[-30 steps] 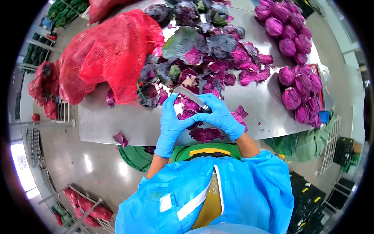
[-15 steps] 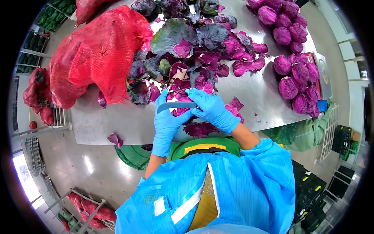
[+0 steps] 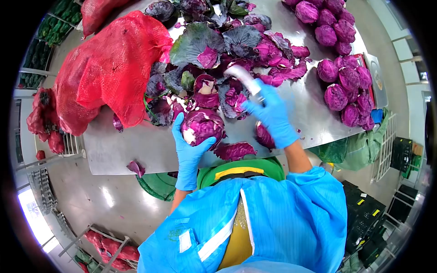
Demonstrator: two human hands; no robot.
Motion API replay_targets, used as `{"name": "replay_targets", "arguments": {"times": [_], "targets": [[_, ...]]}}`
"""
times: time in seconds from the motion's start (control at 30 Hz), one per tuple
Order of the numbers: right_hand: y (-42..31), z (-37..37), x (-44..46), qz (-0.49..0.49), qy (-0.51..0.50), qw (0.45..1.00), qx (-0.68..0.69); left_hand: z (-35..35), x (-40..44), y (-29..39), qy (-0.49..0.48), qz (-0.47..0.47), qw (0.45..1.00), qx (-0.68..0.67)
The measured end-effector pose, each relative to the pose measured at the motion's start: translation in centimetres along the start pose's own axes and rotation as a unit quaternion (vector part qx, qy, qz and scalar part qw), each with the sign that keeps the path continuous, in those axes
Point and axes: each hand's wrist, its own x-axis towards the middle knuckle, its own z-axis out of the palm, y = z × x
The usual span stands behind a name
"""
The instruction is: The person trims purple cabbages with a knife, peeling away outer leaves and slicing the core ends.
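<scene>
In a blue glove, my left hand [image 3: 188,155] cups a red cabbage head [image 3: 203,126] from its left and lower side, near the table's front edge. A pale cut patch shows on the head's lower left. My right hand [image 3: 272,116], also gloved and slightly smeared by motion, grips a knife [image 3: 243,78] whose blurred blade points up and left over the loose leaves. Below that hand lies a detached purple leaf [image 3: 265,135], partly covered by it. Another torn leaf [image 3: 235,151] rests just right of the held cabbage.
Trimmed outer leaves [image 3: 200,45] heap across the table's middle. A red mesh sack [image 3: 114,73] stands at left. Peeled cabbages [image 3: 348,86] are piled at right beside a scale [image 3: 377,79]. The steel table [image 3: 109,154] ends close to my body.
My right hand has moved right with the knife, away from the cabbage, and the blade has swung upward. The cabbage now shows in my left hand. Leaf pieces by the right hand have shifted.
</scene>
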Motion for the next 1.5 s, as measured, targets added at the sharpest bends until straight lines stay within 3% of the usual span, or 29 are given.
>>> {"name": "replay_targets", "arguments": {"times": [0.07,0.13,0.2,0.27,0.3,0.33,0.4,0.6,0.67,0.8,0.9,0.93,0.97,1.0,1.03,1.07,1.13,1.2,1.27,1.37,1.5], "targets": [[-2.8,2.2,-0.7,-0.037,-0.063,0.996,0.057,1.1,0.8,1.5,-0.026,0.079,0.992,0.1],[-4.0,4.0,-0.1,0.084,-0.222,0.968,0.079,1.3,2.0,1.9,-0.1,0.133,0.963,0.211],[-2.8,4.7,0.1,0.088,-0.212,0.968,0.105,1.8,2.4,2.9,-0.1,0.101,0.946,0.291],[-2.0,4.6,0.3,0.115,-0.231,0.961,0.098,2.5,2.5,2.8,-0.047,0.071,0.957,0.277],[-1.7,4.8,0.0,0.088,-0.198,0.969,0.123,2.9,2.5,2.5,-0.024,0.057,0.961,0.268],[-1.4,5.2,-0.5,-0.001,-0.154,0.981,0.119,3.0,2.5,2.3,0.005,0.061,0.954,0.294],[-1.6,5.9,-1.0,-0.098,-0.085,0.984,0.124,2.9,2.6,2.1,-0.005,0.01,0.962,0.273],[-1.2,6.1,-1.0,-0.212,-0.11,0.968,-0.077,1.7,2.5,0.4,-0.018,-0.029,0.989,0.144],[-0.9,6.4,-1.0,-0.245,-0.089,0.961,-0.089,1.7,2.3,0.7,-0.008,0.035,0.984,0.176],[-0.6,6.6,-0.8,-0.282,-0.044,0.955,-0.087,2.0,2.2,0.8,0.006,0.071,0.981,0.182],[-0.4,6.6,-0.8,-0.262,-0.007,0.957,-0.122,1.8,2.1,1.9,-0.001,0.04,0.98,0.194],[0.3,5.5,0.4,-0.272,0.056,0.929,-0.246,1.7,2.0,2.2,-0.008,0.02,0.983,0.181],[3.6,4.8,1.0,-0.217,0.042,0.935,-0.278,1.2,1.4,1.0,0.017,0.016,0.998,0.058],[8.0,5.0,1.1,-0.063,0.1,0.981,-0.154,0.1,1.0,-0.3,0.009,0.005,0.998,-0.058],[8.0,3.5,1.3,0.105,0.107,0.986,-0.075,-0.5,1.0,-0.4,0.014,-0.014,0.995,-0.102],[7.6,2.1,1.9,0.05,0.129,0.977,-0.161,-1.0,0.6,-0.4,0.026,-0.037,0.989,-0.143],[3.4,0.9,2.5,0.038,0.162,0.982,-0.093,-1.0,0.8,0.2,0.079,-0.083,0.979,-0.171],[0.1,0.7,1.7,0.011,0.114,0.989,-0.09,-0.6,1.0,-0.3,0.111,-0.091,0.975,-0.171],[-3.8,2.5,-0.6,0.056,-0.031,0.998,0.021,0.0,0.9,-1.2,0.132,-0.112,0.972,-0.159],[-4.4,6.9,-2.3,-0.019,-0.084,0.992,0.095,0.7,1.0,-0.4,0.13,-0.13,0.965,-0.186],[-3.2,7.2,-2.3,0.048,-0.139,0.979,0.143,0.5,1.0,-0.4,0.133,-0.14,0.965,-0.177]]}}
